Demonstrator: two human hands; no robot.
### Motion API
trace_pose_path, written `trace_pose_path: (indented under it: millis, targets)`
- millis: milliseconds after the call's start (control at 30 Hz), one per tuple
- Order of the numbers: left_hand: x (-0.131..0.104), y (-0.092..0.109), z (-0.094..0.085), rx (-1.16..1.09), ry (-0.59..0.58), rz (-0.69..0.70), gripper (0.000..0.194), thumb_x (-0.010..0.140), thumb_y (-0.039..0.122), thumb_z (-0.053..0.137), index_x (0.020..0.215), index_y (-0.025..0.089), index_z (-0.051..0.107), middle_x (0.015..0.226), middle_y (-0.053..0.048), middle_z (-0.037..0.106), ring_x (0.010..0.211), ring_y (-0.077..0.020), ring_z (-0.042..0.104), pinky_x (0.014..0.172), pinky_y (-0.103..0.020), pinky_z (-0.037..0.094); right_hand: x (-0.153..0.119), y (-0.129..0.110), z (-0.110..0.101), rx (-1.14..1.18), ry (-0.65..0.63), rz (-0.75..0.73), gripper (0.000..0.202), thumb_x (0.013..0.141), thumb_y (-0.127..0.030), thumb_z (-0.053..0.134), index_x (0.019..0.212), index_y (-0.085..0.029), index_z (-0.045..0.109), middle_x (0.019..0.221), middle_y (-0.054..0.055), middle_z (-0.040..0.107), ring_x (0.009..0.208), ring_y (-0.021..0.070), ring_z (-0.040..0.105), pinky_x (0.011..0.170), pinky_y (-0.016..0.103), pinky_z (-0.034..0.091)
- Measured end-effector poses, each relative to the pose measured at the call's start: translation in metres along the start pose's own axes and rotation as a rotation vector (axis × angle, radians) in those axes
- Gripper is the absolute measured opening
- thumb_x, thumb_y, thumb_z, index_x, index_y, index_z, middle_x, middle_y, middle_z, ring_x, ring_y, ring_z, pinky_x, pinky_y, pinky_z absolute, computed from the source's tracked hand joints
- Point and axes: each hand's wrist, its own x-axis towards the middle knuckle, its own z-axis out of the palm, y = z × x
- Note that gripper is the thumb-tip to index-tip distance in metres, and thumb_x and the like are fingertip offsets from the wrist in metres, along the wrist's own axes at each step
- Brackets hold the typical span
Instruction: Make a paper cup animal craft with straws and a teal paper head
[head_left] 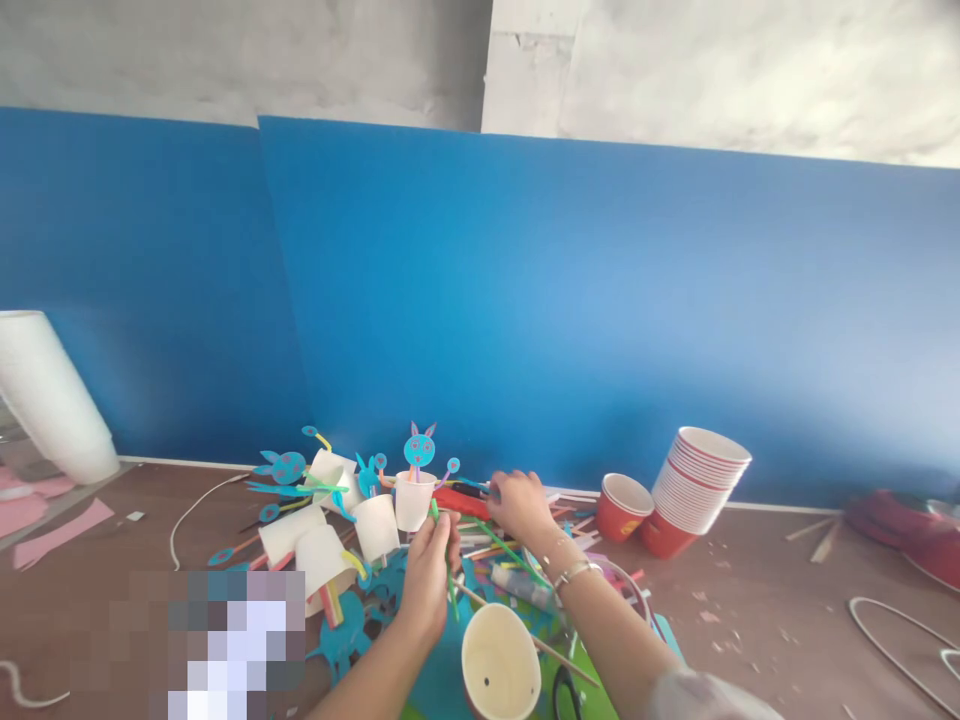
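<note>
My left hand (431, 575) is closed around a green drinking straw (453, 592), held roughly upright. Farther right, my right hand (519, 508) reaches down with curled fingers at the dark end of a red and black tool (461, 500); whatever its fingertips hold is hidden. Just behind my left hand stands a white paper cup (415, 502) bearing a blue rabbit-face cutout (419, 448) and straw arms. A paper cup (501, 660) with two small holes in its base or inside lies near me, below both hands.
A tall stack of red and white paper cups (697, 480) leans at the right, beside a single red cup (624, 507). Black-handled scissors (566, 693) lie near the front. More decorated cups (322, 560) are clustered left. A white roll (52, 400) stands far left, before the blue partition (525, 300).
</note>
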Motion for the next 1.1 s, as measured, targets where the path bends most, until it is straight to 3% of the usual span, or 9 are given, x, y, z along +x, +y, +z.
trace_pose_path:
  millis: [167, 300, 500, 700, 1000, 1100]
  targets:
    - [-0.003, 0.014, 0.005, 0.016, -0.071, -0.025, 0.050, 0.055, 0.058, 0.080, 0.070, 0.016, 0.059, 0.047, 0.013, 0.025, 0.039, -0.0026, 0.017, 0.039, -0.018, 0.013, -0.044, -0.012, -0.023, 0.197, 0.017, -0.056, 0.014, 0.082, -0.015, 0.053, 0.087, -0.021, 0.066, 0.081, 0.000, 0.073, 0.075, 0.0138, 0.066, 0.070, 0.021, 0.044]
    - [-0.006, 0.022, 0.007, 0.049, -0.102, -0.018, 0.051, 0.055, 0.058, 0.080, 0.058, 0.018, 0.049, 0.043, 0.013, 0.021, 0.040, -0.0031, 0.017, 0.040, -0.019, 0.012, -0.063, -0.024, -0.030, 0.430, 0.119, -0.089, 0.014, 0.074, -0.011, 0.057, 0.077, -0.020, 0.067, 0.077, 0.001, 0.073, 0.074, 0.0183, 0.065, 0.069, 0.026, 0.045]
    - [-0.009, 0.023, 0.010, 0.098, -0.114, 0.009, 0.056, 0.054, 0.062, 0.079, 0.056, 0.019, 0.044, 0.042, 0.013, 0.024, 0.040, -0.0033, 0.019, 0.041, -0.019, 0.017, -0.067, -0.026, -0.024, 0.530, 0.268, -0.165, 0.014, 0.081, -0.016, 0.060, 0.081, -0.022, 0.072, 0.079, 0.003, 0.074, 0.076, 0.0209, 0.065, 0.072, 0.031, 0.042]
    - [-0.010, 0.019, 0.010, 0.118, -0.120, 0.022, 0.056, 0.054, 0.062, 0.079, 0.054, 0.020, 0.041, 0.042, 0.013, 0.025, 0.039, -0.0035, 0.018, 0.040, -0.019, 0.016, -0.071, -0.030, -0.028, 0.485, 0.321, -0.250, 0.019, 0.085, -0.016, 0.057, 0.075, -0.023, 0.072, 0.075, 0.002, 0.072, 0.075, 0.0188, 0.063, 0.073, 0.031, 0.037]
    - [-0.011, 0.019, 0.008, 0.165, -0.127, 0.043, 0.043, 0.059, 0.056, 0.078, 0.060, 0.017, 0.058, 0.042, 0.011, 0.035, 0.039, -0.0045, 0.027, 0.041, -0.020, 0.023, -0.075, -0.036, -0.031, 0.467, 0.385, -0.223, 0.017, 0.084, -0.014, 0.055, 0.076, -0.021, 0.068, 0.072, 0.003, 0.071, 0.073, 0.0187, 0.062, 0.072, 0.031, 0.035]
    - [-0.011, 0.018, 0.008, 0.160, -0.131, 0.044, 0.045, 0.058, 0.056, 0.079, 0.057, 0.017, 0.057, 0.040, 0.011, 0.034, 0.038, -0.0040, 0.025, 0.041, -0.020, 0.021, -0.075, -0.036, -0.033, 0.439, 0.388, -0.225, 0.018, 0.084, -0.012, 0.054, 0.073, -0.020, 0.066, 0.070, 0.003, 0.070, 0.072, 0.0191, 0.062, 0.072, 0.032, 0.034]
